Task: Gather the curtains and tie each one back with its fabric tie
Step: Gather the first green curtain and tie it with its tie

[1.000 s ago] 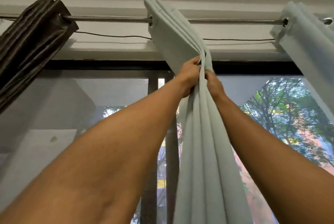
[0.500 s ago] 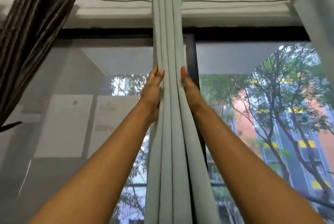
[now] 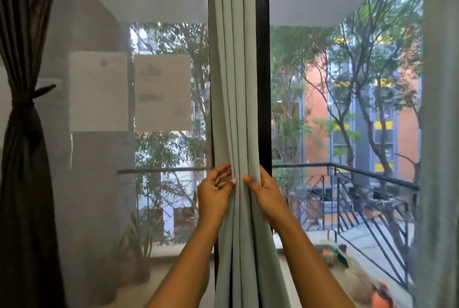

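Centre of frame: pale grey-green pleated cloth curtain [image 3: 236, 84], matt, smooth, close weave. Left edge: dark brown cloth curtain [image 3: 22, 183], faint sheen along the folds, bound by a dark fabric tie [image 3: 24, 104]. Left pane: fine grey mesh screen [image 3: 99, 22], matt, semi-transparent. Same pane: two white paper sheets [image 3: 98, 91], flat. Right, outdoors: black metal railing [image 3: 347, 168], painted, dull.

Room in a home, at a tall window [image 3: 262, 84]. Left hand [image 3: 213, 196] and right hand [image 3: 265, 193] hold a light curtain [image 3: 236, 84]. Far left of the grip hangs a dark curtain [image 3: 22, 158], tied back; beyond the grip, a balcony railing [image 3: 347, 167], potted plant [image 3: 136, 245] and apartment blocks [image 3: 320, 114].
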Demonstrator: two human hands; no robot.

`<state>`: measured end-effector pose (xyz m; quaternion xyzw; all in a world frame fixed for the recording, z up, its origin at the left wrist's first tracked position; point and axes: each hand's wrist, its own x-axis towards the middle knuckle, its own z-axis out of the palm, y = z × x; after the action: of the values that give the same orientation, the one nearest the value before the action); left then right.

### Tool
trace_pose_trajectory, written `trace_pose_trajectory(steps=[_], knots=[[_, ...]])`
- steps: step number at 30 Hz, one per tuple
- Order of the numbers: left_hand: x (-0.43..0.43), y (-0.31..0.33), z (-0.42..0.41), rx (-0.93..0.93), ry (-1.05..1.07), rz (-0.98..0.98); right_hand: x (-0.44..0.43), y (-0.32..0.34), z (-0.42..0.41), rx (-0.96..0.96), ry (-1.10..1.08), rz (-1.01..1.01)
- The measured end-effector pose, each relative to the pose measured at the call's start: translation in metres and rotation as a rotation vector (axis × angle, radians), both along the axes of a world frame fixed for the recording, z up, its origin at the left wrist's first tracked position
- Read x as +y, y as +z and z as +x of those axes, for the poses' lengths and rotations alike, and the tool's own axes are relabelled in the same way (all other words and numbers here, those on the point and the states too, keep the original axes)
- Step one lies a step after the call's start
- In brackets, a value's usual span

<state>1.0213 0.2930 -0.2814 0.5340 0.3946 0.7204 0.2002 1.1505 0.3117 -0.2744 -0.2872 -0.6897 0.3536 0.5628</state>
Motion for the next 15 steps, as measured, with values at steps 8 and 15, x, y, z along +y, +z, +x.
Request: trace_pose_trajectory(steps=[8,15], knots=[[0.004,-0.084,0.002,0.002,0.081,-0.201,-0.024,-0.064,0.004,-0.059,-0.089,-0.176],[-0.002,-0.102,0.007,0.086,0.212,-0.074,0.007,-0.064,-0.013,-0.163,-0.388,0.015]])
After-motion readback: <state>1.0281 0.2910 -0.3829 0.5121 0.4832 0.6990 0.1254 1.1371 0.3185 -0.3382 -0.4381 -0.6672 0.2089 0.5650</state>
